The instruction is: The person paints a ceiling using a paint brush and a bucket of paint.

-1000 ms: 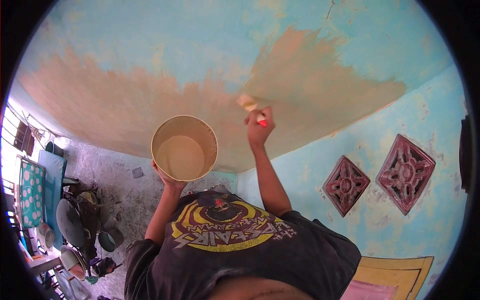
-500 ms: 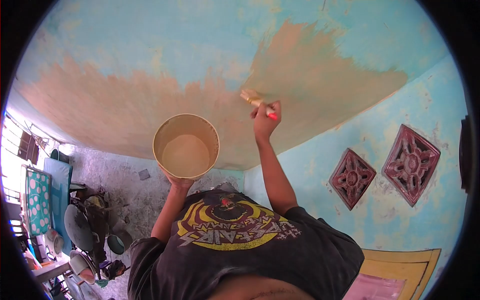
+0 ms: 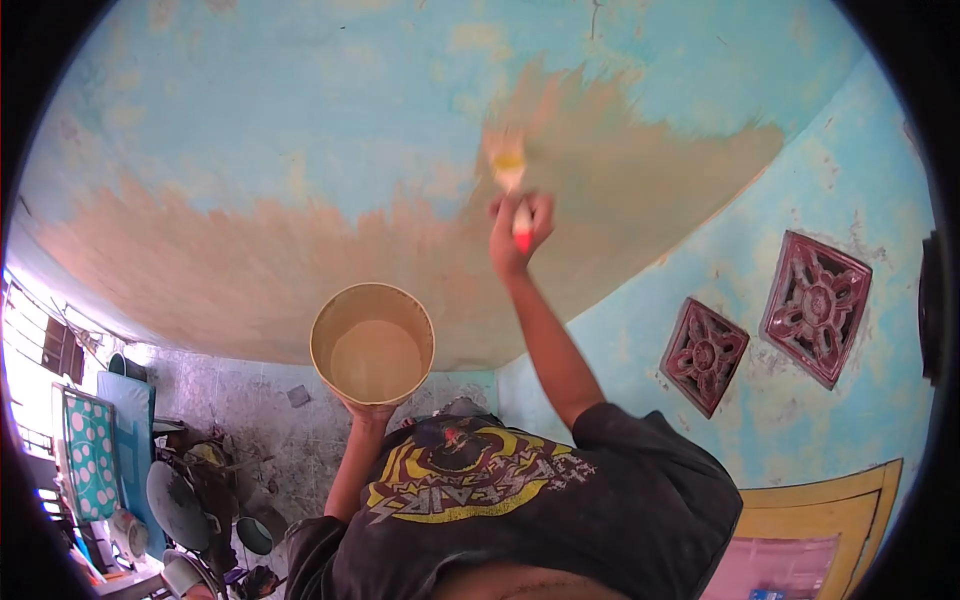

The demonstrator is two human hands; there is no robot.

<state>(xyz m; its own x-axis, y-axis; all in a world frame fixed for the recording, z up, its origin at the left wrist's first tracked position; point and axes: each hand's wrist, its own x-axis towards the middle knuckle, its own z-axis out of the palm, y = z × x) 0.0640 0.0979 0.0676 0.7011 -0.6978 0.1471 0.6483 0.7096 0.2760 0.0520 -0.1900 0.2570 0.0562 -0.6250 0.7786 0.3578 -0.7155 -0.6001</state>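
Right hand (image 3: 522, 230) has a paintbrush (image 3: 510, 165), grip closed round the handle, thumb and fingers curled in. Red handle end sticks out of the lower side of the fist, bristles point up, away from the person. Brush head is motion-blurred, so can't tell if it touches the wall (image 3: 330, 120). It shows over the left part of the tall tan patch (image 3: 640, 170), by its border with the bare blue.

Left hand (image 3: 370, 408) is under the bucket (image 3: 372, 292), supporting it from below; most fingers hidden by the bucket, so exact finger spread can't be told. Bucket is tilted with its mouth to the camera, pale tan liquid (image 3: 377, 360) inside. It is below and to the left of the brush, well apart from it.

Wall is patchy blue-green; tan coat runs along its lower edge, ragged top border, higher on the right. Adjoining wall (image 3: 620, 350) on the right has two dark red diamond vent blocks (image 3: 705, 357), the second (image 3: 817, 308) larger, and a yellow frame (image 3: 820, 510) round a pink panel (image 3: 775, 562). Person wears a dark printed T-shirt (image 3: 540, 520). Grey floor (image 3: 290, 440) at left; past it a dotted green item (image 3: 90, 455), a grey oval object (image 3: 178, 505) and a round container (image 3: 262, 530).
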